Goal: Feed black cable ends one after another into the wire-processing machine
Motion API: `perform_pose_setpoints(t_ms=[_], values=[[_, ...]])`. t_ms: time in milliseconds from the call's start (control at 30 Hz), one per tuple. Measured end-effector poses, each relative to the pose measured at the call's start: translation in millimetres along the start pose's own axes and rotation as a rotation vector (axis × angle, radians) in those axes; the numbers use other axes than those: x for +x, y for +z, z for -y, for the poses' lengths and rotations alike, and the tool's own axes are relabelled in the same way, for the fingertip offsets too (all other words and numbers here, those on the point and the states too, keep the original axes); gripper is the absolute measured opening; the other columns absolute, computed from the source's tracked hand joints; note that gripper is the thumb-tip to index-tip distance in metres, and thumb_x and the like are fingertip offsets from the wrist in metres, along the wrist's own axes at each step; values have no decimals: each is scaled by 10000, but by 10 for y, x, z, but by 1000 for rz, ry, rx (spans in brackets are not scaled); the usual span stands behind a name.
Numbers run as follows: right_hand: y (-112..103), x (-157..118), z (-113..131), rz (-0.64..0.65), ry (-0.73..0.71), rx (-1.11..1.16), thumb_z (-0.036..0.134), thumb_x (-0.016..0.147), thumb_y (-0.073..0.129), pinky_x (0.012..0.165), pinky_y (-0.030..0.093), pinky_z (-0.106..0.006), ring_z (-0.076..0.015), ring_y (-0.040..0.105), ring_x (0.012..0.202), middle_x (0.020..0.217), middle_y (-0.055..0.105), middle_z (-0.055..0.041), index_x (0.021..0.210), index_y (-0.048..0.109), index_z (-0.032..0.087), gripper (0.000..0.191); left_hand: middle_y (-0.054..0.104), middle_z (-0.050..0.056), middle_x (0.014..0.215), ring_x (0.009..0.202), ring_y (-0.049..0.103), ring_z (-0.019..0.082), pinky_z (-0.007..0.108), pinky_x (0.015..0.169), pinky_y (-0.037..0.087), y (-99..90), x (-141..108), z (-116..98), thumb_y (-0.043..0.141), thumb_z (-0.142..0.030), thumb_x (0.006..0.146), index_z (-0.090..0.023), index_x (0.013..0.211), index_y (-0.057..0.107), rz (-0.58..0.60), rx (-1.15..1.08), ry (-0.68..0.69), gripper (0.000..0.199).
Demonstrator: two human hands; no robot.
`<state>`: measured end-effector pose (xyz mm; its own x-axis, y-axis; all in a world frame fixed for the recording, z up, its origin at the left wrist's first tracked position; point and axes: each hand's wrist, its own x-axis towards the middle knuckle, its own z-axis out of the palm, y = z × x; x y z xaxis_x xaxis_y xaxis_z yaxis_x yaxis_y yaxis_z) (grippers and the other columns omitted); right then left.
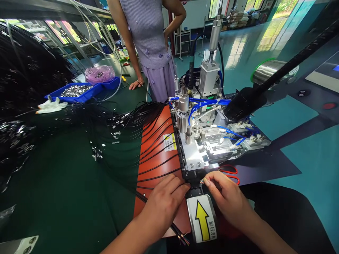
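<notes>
Several cables (152, 110), likely light and springy, are best pinched at the panel's (182, 215) right edge; left hand (166, 201), right hand (226, 192) held apart, grips unclear.

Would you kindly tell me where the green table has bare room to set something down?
The near middle of the green table looks bare, between the dark shiny pile on its left and the orange board on its right. Farther back crowd black cables, a blue tray and a white glove; cables cross the board and the left hand is over it.
</notes>
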<state>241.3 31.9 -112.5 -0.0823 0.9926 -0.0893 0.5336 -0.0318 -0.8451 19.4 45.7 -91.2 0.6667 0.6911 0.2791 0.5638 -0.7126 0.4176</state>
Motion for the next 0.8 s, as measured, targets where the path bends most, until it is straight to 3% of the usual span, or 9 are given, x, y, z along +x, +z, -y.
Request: perform_pose_setpoints(t_ms=[200, 300, 400, 500, 533, 567, 667, 800], values=[[0, 37, 37, 41, 134, 51, 373, 980, 456, 651, 444, -283, -180, 591, 722, 750, 624, 9, 779, 580, 222, 280, 605, 85, 975, 885, 538, 224, 376, 787, 493, 8, 1, -32, 464, -102, 983, -155, 1118, 637, 48, 12, -138, 226], [-12, -70, 42, -88, 126, 22, 371, 979, 471, 659, 466, -276, -178, 612, 734, 787, 640, 2, 828, 609, 226, 251, 596, 79, 985, 926, 540, 232, 383, 803, 488, -3, 4, -66, 494, -122, 977, -187, 1124, 659, 46, 21, -208, 230], [78, -304, 91, -213, -54, -34, 311, 983, 485, 633, 472, -252, -159, 617, 706, 822, 641, -3, 941, 626, 236, 165, 569, 85, 965, 914, 536, 237, 382, 776, 493, -47, -3, -107, 486, -108, 966, -189, 1215, 640, 128, 25, -259, 304], [398, -524, 183, -66, -479, -184, 240, 978, 466, 521, 397, -256, -142, 566, 570, 708, 602, 9, 843, 624, 243, 208, 554, 89, 952, 888, 528, 238, 395, 765, 494, -96, -23, -128, 467, -106, 961, -179, 1275, 614, 209, 32, -273, 354], [546, -568, 210, -98, -590, -278, 271, 976, 474, 486, 350, -280, -156, 545, 540, 673, 603, 8, 849, 632, 243, 205, 553, 87, 953, 889, 528, 237, 396, 771, 494, -110, -29, -128, 464, -112, 963, -185, 1287, 609, 222, 26, -280, 362], [697, -595, 231, -183, -637, -331, 268, 975, 463, 495, 330, -305, -176, 534, 536, 635, 595, 0, 810, 622, 237, 231, 553, 83, 957, 893, 529, 234, 392, 776, 494, -124, -34, -126, 464, -119, 965, -198, 1296, 604, 229, 15, -290, 368], [1046, -601, 236, -377, -544, -391, 178, 950, 420, 548, 307, -338, -196, 497, 539, 593, 561, -10, 718, 565, 226, 278, 559, 66, 969, 903, 538, 220, 367, 784, 496, -162, -36, -112, 472, -116, 958, -248, 1320, 587, 259, -22, -320, 403], [1111, -558, 156, -304, -579, -388, 147, 900, 463, 562, 290, -345, -198, 515, 584, 633, 576, -12, 731, 543, 219, 200, 565, 60, 921, 860, 553, 207, 350, 768, 500, -214, -16, -81, 434, -138, 978, -232, 1331, 569, 223, -21, -332, 390]])
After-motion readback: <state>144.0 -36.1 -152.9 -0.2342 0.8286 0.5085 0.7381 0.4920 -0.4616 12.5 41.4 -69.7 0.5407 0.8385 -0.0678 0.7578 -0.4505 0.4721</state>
